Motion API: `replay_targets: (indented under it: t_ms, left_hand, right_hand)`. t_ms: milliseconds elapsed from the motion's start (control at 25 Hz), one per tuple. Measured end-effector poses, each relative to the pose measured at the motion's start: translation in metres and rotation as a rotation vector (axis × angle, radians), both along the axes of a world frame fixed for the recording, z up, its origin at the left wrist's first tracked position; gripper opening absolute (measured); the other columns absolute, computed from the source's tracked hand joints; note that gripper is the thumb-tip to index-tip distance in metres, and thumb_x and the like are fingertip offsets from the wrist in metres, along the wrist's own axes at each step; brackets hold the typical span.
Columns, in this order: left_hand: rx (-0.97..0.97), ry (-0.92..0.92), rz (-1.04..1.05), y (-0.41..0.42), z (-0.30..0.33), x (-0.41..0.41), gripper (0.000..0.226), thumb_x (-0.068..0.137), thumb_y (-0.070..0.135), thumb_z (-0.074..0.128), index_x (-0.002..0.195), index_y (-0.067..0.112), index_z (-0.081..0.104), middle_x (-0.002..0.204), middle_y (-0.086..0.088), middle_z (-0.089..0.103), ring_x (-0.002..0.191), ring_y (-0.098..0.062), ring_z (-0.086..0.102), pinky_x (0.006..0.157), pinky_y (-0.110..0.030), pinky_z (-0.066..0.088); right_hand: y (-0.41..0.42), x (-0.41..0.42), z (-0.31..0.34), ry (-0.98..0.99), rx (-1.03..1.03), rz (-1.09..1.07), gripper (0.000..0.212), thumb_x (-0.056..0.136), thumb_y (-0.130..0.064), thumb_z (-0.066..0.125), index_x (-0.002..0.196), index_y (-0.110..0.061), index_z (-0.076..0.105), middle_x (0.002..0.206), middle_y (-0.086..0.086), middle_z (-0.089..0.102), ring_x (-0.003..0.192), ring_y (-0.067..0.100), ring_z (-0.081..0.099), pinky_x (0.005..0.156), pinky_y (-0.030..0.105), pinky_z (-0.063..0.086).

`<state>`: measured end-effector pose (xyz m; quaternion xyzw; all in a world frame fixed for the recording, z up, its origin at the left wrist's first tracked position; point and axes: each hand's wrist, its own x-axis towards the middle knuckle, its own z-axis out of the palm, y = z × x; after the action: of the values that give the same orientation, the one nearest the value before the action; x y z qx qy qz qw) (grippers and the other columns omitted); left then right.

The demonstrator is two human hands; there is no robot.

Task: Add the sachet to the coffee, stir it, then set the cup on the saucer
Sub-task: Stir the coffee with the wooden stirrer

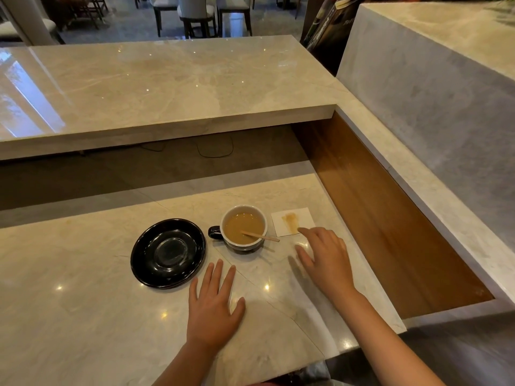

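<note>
Right now you are resting your left hand flat on the marble counter, fingers spread and holding nothing, with the black saucer lying just beyond and to the left of your fingertips. Your right hand is reaching forward, fingers loosely open and empty, the index fingertip touching the near edge of the white sachet, which is lying flat and carrying a brown stain.

Past the gap between your two hands the cup is sitting on the counter, just left of your right fingertips and just right of the saucer, not touching it. The milky coffee is filling it to well below the rim, so it is looking heavy enough to slosh and its ceramic is likely to be slick and breakable. Its dark handle is pointing left, toward the saucer, so taking hold there with your left fingers seems the steadier choice.

A wooden stirrer is leaning in the cup, its long axis running from the coffee up and out over the right rim, the free end pointing toward your right fingers. It looks light and stiff, easily pinched at that dry end.

The sachet looks thin, limp and hard to lift off polished stone; sliding a nail under a corner may help.
</note>
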<state>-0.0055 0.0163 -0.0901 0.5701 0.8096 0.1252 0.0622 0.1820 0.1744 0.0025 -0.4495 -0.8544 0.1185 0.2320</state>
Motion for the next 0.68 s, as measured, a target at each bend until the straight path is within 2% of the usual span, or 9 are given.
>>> replay_targets:
  t_ms: [120,240,360,440,560,640,680]
  left_hand:
    - [-0.021,0.009,0.011,0.0,0.001,0.0,0.066,0.085,0.057,0.038,0.144,0.028,0.03,0.151,-0.006,0.027,0.138,-0.02,0.012,0.108,-0.042,0.001]
    - [-0.026,0.0,0.022,0.001,0.001,0.0,0.066,0.084,0.057,0.038,0.143,0.028,0.031,0.15,-0.005,0.029,0.138,-0.02,0.015,0.108,-0.045,0.005]
    - [-0.02,-0.002,0.023,0.002,0.0,0.001,0.066,0.084,0.057,0.039,0.143,0.029,0.031,0.15,-0.005,0.03,0.137,-0.02,0.014,0.107,-0.045,0.006]
    - [-0.013,0.002,0.021,0.002,0.0,0.0,0.066,0.084,0.057,0.04,0.142,0.028,0.033,0.149,-0.005,0.031,0.137,-0.02,0.015,0.108,-0.043,0.003]
    - [-0.008,0.004,0.024,0.002,0.0,0.001,0.066,0.084,0.057,0.041,0.142,0.029,0.033,0.149,-0.005,0.03,0.138,-0.019,0.013,0.108,-0.041,0.0]
    - [-0.007,-0.001,0.026,0.002,0.0,0.001,0.066,0.084,0.057,0.041,0.143,0.029,0.032,0.15,-0.004,0.029,0.138,-0.018,0.01,0.108,-0.041,0.0]
    - [-0.009,0.0,0.025,0.002,0.0,0.001,0.066,0.084,0.057,0.041,0.143,0.029,0.032,0.15,-0.004,0.028,0.138,-0.018,0.01,0.108,-0.041,-0.001]
  right_hand:
    - [-0.003,-0.033,0.013,-0.001,-0.035,0.135,0.041,0.084,-0.029,0.061,0.123,-0.018,0.05,0.106,0.008,0.066,0.096,0.027,0.059,0.082,0.041,0.046]
    - [-0.005,-0.053,0.015,0.017,-0.081,0.219,0.041,0.082,-0.018,0.067,0.121,-0.017,0.053,0.093,0.006,0.068,0.086,0.026,0.061,0.082,0.041,0.045]
    - [-0.002,-0.059,0.01,0.022,-0.127,0.23,0.039,0.077,0.002,0.064,0.114,-0.009,0.058,0.096,0.014,0.065,0.082,0.033,0.061,0.07,0.041,0.05]
    - [0.0,-0.059,0.009,-0.03,-0.125,0.221,0.031,0.076,0.004,0.062,0.105,-0.006,0.062,0.092,0.017,0.065,0.075,0.034,0.06,0.063,0.041,0.052]
    - [0.003,-0.059,0.008,-0.102,-0.024,0.179,0.005,0.08,-0.008,0.063,0.082,-0.011,0.066,0.071,0.008,0.069,0.066,0.028,0.06,0.081,0.04,0.046]
    - [0.003,-0.063,0.009,0.026,-0.098,0.137,0.002,0.08,-0.014,0.066,0.08,-0.014,0.068,0.07,0.003,0.071,0.064,0.021,0.061,0.083,0.036,0.036]
    - [0.004,-0.066,0.011,0.124,-0.161,0.125,0.002,0.079,-0.014,0.068,0.08,-0.015,0.069,0.071,0.002,0.072,0.063,0.019,0.06,0.081,0.035,0.037]
